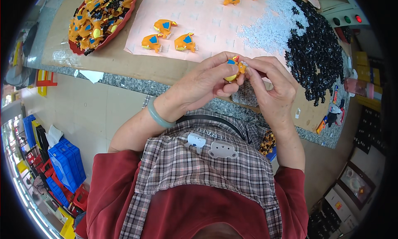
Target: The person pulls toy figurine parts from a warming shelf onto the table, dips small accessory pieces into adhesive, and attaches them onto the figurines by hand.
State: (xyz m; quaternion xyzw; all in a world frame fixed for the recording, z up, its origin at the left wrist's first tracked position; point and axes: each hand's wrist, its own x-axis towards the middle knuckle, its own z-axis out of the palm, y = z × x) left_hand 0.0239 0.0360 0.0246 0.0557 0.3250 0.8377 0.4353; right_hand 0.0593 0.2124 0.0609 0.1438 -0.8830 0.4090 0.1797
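Two hands meet above the near edge of the worktop (124, 61). Left hand (203, 83) and right hand (271, 85) both pinch one small orange toy figure (237, 67), fingers closed on it from either side. Three like figures (185, 42) lie on a pink sheet (215, 19) beyond; a red tray (124, 21) holds many more; black pieces (319, 52) heap to the right.
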